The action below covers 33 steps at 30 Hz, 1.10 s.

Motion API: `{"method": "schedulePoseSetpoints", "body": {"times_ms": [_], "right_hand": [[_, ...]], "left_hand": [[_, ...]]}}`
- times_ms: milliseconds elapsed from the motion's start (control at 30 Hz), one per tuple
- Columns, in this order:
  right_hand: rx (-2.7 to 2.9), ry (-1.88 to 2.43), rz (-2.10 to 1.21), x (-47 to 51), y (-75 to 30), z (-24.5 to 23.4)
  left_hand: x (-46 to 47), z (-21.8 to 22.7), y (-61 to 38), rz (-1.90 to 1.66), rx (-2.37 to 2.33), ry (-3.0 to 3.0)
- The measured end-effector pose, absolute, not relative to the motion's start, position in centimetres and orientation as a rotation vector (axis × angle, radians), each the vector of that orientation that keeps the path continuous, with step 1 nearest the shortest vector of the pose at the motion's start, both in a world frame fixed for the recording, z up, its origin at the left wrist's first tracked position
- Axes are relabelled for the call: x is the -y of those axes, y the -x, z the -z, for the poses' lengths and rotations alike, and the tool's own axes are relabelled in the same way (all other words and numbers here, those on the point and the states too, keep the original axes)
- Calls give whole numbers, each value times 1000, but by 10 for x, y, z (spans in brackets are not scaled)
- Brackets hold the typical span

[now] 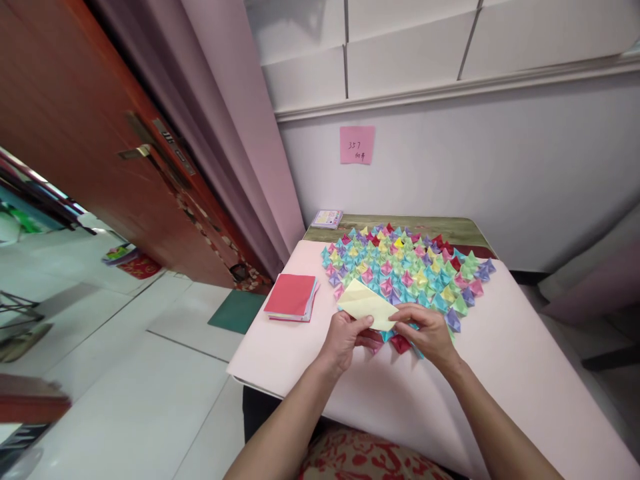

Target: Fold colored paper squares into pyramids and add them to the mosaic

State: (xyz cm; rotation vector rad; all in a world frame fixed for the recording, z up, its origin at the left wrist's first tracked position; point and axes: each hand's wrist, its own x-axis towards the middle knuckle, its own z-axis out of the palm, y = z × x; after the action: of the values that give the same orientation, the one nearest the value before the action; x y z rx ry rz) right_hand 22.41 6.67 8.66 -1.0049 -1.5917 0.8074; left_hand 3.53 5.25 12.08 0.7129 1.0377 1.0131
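Note:
A pale yellow sheet of origami paper point(364, 301), with fold lines showing, is held up over the table between both hands. My left hand point(345, 337) grips its lower left part, thumb on top and fingers beneath. At its right corner my right hand point(423, 330) pinches the edge between thumb and fingers. Behind and partly under the hands spreads a mass of small folded paper pieces point(405, 260) in blue, green, pink, yellow, purple and red. Some of these are hidden by the sheet and hands.
A stack of coloured paper with red on top point(291, 295) lies at the left of the pink-covered table point(505, 373). A small printed pack point(327, 219) sits at the back left corner. A pink note point(357, 145) is stuck to the wall. A wooden door point(125, 120) stands left.

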Motion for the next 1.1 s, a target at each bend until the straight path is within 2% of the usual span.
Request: {"method": "schedulePoseSetpoints", "body": {"times_ms": [167, 400, 600, 767, 933, 1100], "right_hand": [[1213, 1156, -1189, -58, -209, -89], [1003, 1163, -1281, -52, -200, -98], [1042, 1152, -1560, -52, -208, -97], [1058, 1138, -1601, -49, -213, -98], [1075, 1090, -1627, -46, -208, -110], [1194, 1148, -1416, -45, -202, -113]], "left_hand": [[-48, -121, -40, -1075, -992, -760], [-46, -115, -44, -1118, -1077, -748], [-42, -113, -42, -1001, -1046, -802], [-50, -120, -35, -1195, -913, -557], [-52, -124, -41, -1143, -694, -323], [-47, -119, -56, -1231, -794, -309]]}}
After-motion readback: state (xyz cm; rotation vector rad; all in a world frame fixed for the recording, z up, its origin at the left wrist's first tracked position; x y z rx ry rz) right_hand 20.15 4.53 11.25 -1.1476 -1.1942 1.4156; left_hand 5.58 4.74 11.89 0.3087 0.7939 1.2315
